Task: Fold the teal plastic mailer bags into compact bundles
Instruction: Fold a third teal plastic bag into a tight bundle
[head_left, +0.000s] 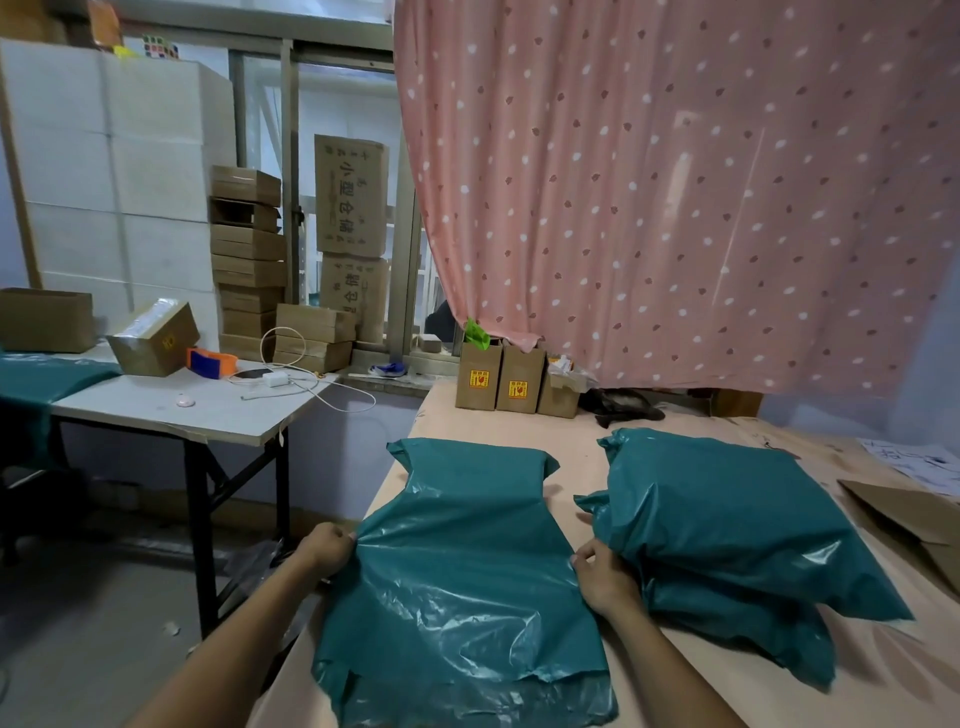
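Note:
A teal plastic mailer bag (462, 582) lies spread on the peach work surface (519, 426), its far end bulging over something inside. My left hand (326, 546) pinches the bag's left edge. My right hand (605, 577) pinches its right edge. Both grips sit about halfway along the bag. To the right rests a stack of filled teal mailer bags (727, 525), touching the back of my right hand.
Three small brown paper cartons (517, 379) stand at the back of the surface under a pink dotted curtain (675, 182). Flat cardboard (904, 525) lies at the right. A white folding table (171, 402) with boxes, cables and a tape dispenser stands to the left.

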